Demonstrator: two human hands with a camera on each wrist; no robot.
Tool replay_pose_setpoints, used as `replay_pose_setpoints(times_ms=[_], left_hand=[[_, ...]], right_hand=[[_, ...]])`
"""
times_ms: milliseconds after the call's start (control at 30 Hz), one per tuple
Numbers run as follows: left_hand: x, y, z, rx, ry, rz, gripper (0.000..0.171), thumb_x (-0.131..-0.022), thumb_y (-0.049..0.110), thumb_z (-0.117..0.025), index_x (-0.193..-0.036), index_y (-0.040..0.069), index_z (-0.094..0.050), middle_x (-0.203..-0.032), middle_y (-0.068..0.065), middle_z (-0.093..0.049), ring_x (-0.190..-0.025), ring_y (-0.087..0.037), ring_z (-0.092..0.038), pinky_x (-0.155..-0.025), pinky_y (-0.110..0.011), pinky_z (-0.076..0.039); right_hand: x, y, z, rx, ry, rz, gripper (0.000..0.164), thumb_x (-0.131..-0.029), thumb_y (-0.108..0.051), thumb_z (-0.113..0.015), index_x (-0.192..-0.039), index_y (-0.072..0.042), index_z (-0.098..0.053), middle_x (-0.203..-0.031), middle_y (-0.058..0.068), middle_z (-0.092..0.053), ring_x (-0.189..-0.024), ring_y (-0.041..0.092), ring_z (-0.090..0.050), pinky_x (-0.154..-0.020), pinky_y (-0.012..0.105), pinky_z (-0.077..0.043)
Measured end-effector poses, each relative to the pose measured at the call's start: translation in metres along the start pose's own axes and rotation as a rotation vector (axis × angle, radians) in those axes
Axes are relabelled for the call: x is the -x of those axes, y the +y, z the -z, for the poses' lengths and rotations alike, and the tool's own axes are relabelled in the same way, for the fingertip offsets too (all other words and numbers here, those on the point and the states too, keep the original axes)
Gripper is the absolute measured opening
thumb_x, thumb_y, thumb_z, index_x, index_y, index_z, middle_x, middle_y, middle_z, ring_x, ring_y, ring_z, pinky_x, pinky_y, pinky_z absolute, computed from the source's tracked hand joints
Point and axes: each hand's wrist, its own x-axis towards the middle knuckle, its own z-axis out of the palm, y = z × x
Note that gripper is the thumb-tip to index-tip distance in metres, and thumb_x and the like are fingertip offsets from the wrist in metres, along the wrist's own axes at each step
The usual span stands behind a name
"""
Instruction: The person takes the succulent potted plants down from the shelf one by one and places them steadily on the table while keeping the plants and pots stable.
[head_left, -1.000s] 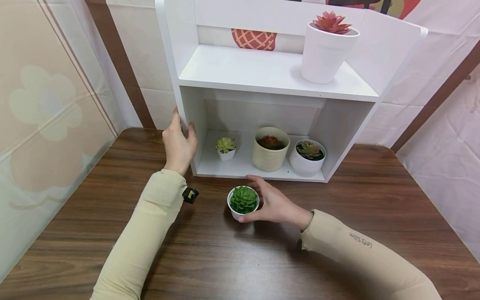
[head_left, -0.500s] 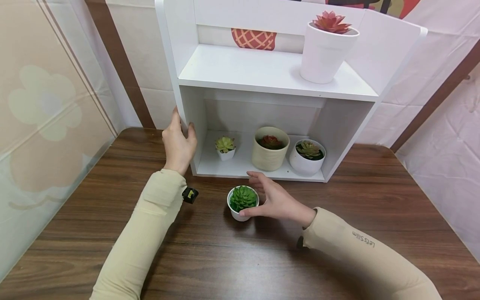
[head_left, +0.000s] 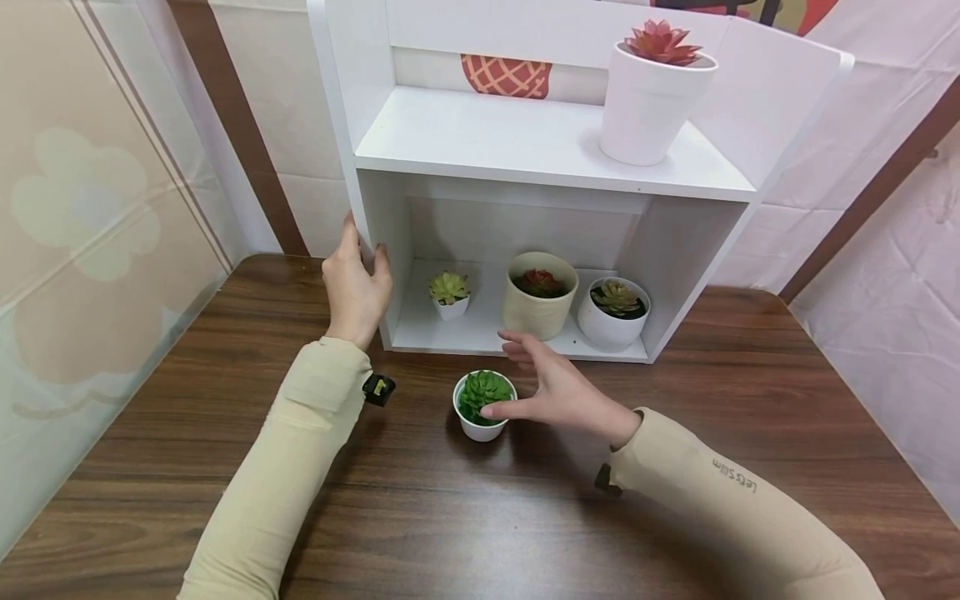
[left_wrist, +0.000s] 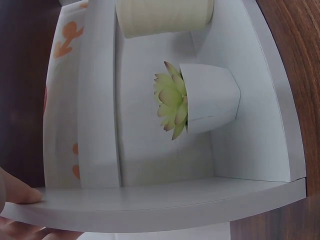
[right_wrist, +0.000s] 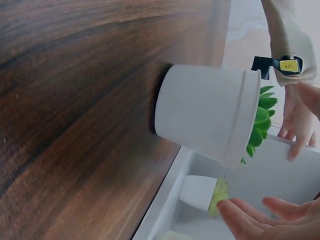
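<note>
A green succulent in a small white pot [head_left: 482, 431] stands upright on the table, in front of the shelf. My right hand [head_left: 570, 396] hovers at its right, thumb and fingers spread; the right wrist view shows them apart from the pot. At the left, my left hand [head_left: 355, 292] grips the side panel of the white shelf [head_left: 480, 171], thumb inside and fingers outside. In the lower compartment are a tiny yellow-green succulent [head_left: 450, 289], a cream pot [head_left: 536, 312] with a reddish plant, and a round white pot [head_left: 609, 327] with a pale green one.
A tall white pot [head_left: 647, 108] with a red succulent stands at the right of the upper shelf. The brown wooden table [head_left: 420, 525] spreads in front. Patterned cloth [head_left: 97, 333] hangs behind and at the sides.
My right hand has moved up and slightly right, its thumb and fingers drawing away from the green succulent's pot. The pot stays in place. My left hand keeps its grip on the shelf.
</note>
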Motion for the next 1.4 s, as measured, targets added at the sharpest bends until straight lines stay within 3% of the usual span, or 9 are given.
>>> replay_pose_setpoints(times_ms=[333, 900, 1400], left_hand=[[0.000, 0.000, 0.000, -0.004, 0.002, 0.002, 0.042, -0.093, 0.006, -0.054, -0.134, -0.001, -0.048, -0.121, -0.028, -0.061, -0.110, -0.041, -0.061, -0.089, -0.053, -0.050], [0.001, 0.000, 0.000, -0.004, -0.004, 0.000, 0.042, -0.094, 0.006, -0.054, -0.134, -0.001, -0.047, -0.121, -0.028, -0.061, -0.109, -0.042, -0.061, -0.088, -0.054, -0.050], [0.001, 0.001, 0.001, 0.002, -0.006, 0.002, 0.042, -0.094, 0.006, -0.054, -0.135, -0.001, -0.047, -0.121, -0.029, -0.061, -0.110, -0.042, -0.061, -0.088, -0.054, -0.050]], right_hand=[[0.001, -0.006, 0.007, 0.062, 0.039, -0.009, 0.092, -0.071, -0.033, -0.085, -0.146, -0.015, -0.033, -0.146, 0.009, -0.045, -0.131, 0.025, -0.048, -0.107, 0.043, -0.038], [0.004, -0.015, 0.022, 0.047, 0.105, -0.040, 0.089, -0.072, -0.037, -0.083, -0.145, -0.018, -0.036, -0.142, 0.004, -0.047, -0.131, 0.024, -0.047, -0.109, 0.037, -0.037], [0.002, -0.018, 0.033, 0.023, 0.172, 0.012, 0.083, -0.075, -0.036, -0.082, -0.143, -0.017, -0.039, -0.140, 0.005, -0.049, -0.130, 0.021, -0.047, -0.109, 0.034, -0.035]])
